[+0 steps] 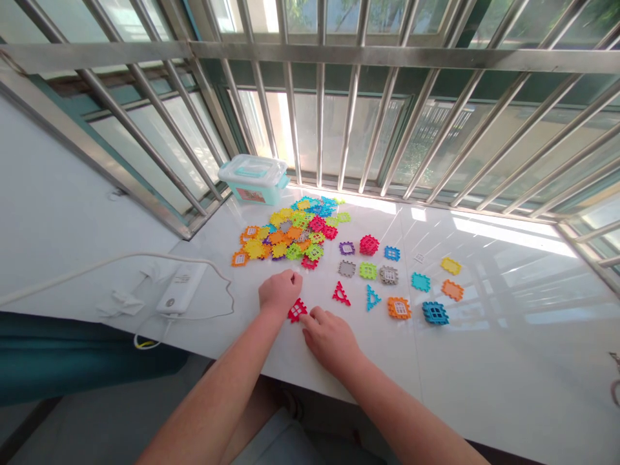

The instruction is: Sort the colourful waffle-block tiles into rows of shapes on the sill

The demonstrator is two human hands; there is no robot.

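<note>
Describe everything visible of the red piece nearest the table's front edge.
The red piece looks like plastic: a squarish frame with notched edges and crossed bars. It seems to lie flat, slightly turned, on the table. The right grip touches its right side; whether the left grip does is unclear.

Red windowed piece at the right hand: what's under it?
Under the red windowed piece, white tabletop shows through the openings; whatever its frame and the right hand cover is hidden.

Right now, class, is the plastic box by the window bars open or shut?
Shut: the lid sits across the top of the box. Whether it is latched, I cannot tell.
</note>
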